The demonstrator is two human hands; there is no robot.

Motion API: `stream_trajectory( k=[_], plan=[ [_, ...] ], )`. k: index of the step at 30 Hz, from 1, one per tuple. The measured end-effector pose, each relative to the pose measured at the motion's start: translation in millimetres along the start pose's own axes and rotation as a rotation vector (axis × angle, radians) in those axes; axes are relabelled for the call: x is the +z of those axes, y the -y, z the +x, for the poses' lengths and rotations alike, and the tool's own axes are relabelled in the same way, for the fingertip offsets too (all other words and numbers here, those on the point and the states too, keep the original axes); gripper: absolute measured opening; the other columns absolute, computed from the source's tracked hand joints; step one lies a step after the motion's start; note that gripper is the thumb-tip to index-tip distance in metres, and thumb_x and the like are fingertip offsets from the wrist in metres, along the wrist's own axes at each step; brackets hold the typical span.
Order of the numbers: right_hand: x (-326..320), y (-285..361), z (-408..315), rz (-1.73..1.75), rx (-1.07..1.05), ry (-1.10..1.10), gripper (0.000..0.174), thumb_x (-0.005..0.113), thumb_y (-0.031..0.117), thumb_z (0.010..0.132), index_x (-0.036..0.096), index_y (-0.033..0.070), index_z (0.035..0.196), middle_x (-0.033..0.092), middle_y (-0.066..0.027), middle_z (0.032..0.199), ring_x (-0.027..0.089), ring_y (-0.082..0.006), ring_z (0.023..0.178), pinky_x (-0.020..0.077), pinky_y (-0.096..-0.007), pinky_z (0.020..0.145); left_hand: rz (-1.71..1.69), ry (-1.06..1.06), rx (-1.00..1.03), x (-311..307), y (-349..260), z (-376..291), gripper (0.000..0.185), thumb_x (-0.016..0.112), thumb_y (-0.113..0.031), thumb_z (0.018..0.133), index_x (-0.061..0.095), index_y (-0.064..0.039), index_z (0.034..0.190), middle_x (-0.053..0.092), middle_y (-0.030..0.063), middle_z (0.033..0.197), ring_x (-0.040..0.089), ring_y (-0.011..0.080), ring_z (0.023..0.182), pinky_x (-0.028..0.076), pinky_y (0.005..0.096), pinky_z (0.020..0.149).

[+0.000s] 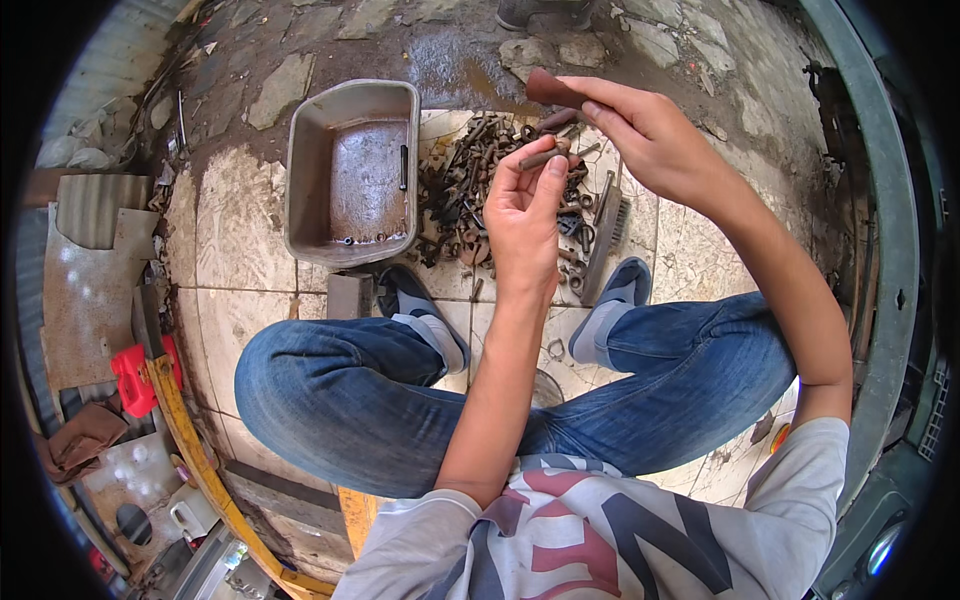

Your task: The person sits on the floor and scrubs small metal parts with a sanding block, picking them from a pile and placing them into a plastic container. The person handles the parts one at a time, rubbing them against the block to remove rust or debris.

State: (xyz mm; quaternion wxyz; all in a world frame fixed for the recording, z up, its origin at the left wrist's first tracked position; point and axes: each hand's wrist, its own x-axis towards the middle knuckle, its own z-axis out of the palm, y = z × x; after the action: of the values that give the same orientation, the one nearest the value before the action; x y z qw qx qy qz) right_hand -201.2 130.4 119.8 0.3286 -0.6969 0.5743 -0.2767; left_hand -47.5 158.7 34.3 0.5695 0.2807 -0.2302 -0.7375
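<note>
Between the thumb and fingers of my left hand [525, 225] is a rusty bolt [540, 157], held above the heap. My right hand [660, 142] pinches a curled strip of reddish-brown sandpaper [551, 88], just beyond the bolt and apart from it. Below both hands lies a heap of rusty bolts and nuts [465, 172] on the tiles, partly hidden by my left hand and forearm. A wire brush [604, 240] lies at the heap's right side, bristles facing right. Left of the heap stands a grey plastic basin [298, 180] holding a dark bolt [403, 167] and a couple of small nuts.
A short metal block [349, 295] stands near my left slipper [405, 289]. Along the left run a yellow metal bar [184, 427], a red plastic container [139, 381] and scrap sheet metal [97, 292]. A green metal frame [892, 262] borders the right. Wet stone paving [457, 64] lies ahead.
</note>
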Motion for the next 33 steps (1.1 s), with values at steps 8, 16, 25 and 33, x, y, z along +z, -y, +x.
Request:
stream_trajectory(
  k=[8, 16, 25, 33],
  plan=[
    [-1, 2, -1, 0.009, 0.000, 0.019, 0.039, 0.046, 0.005, 0.107, 0.056, 0.003, 0.145, 0.065, -0.0102, 0.140, 0.062, -0.0208, 0.128, 0.0454, -0.0332, 0.110, -0.009, -0.008, -0.010, -6, -5, 2, 0.033, 0.071, -0.006, 0.097, 0.060, -0.001, 0.127, 0.068, 0.0075, 0.111, 0.067, 0.0174, 0.107, 0.054, 0.0313, 0.100],
    [1, 41, -15, -0.273, -0.370, 0.043, 0.049, 0.054, -0.009, 0.094, 0.059, 0.003, 0.141, 0.062, -0.0161, 0.141, 0.058, -0.0348, 0.133, 0.0473, -0.0416, 0.109, -0.307, 0.110, 0.071, -2, -16, 2, 0.026, 0.069, -0.007, 0.099, 0.061, -0.005, 0.123, 0.069, 0.0070, 0.114, 0.066, 0.0171, 0.109, 0.054, 0.0367, 0.103],
    [6, 59, -13, -0.542, -0.540, -0.010, 0.052, 0.059, -0.004, 0.087, 0.060, 0.003, 0.138, 0.063, -0.0151, 0.138, 0.060, -0.0354, 0.130, 0.0483, -0.0454, 0.107, -0.546, 0.066, -0.080, 10, -32, -5, 0.020, 0.068, -0.005, 0.099, 0.062, -0.011, 0.117, 0.068, 0.0052, 0.115, 0.065, 0.0149, 0.108, 0.049, 0.0368, 0.107],
    [0, 65, -18, -0.695, -0.469, -0.067, 0.049, 0.059, 0.001, 0.091, 0.060, 0.007, 0.139, 0.064, -0.0106, 0.140, 0.060, -0.0319, 0.129, 0.0480, -0.0467, 0.108, -0.412, 0.164, 0.070, -1, -29, -2, 0.021, 0.068, -0.007, 0.099, 0.061, -0.011, 0.119, 0.069, 0.0048, 0.112, 0.065, 0.0149, 0.109, 0.049, 0.0405, 0.107]
  ],
)
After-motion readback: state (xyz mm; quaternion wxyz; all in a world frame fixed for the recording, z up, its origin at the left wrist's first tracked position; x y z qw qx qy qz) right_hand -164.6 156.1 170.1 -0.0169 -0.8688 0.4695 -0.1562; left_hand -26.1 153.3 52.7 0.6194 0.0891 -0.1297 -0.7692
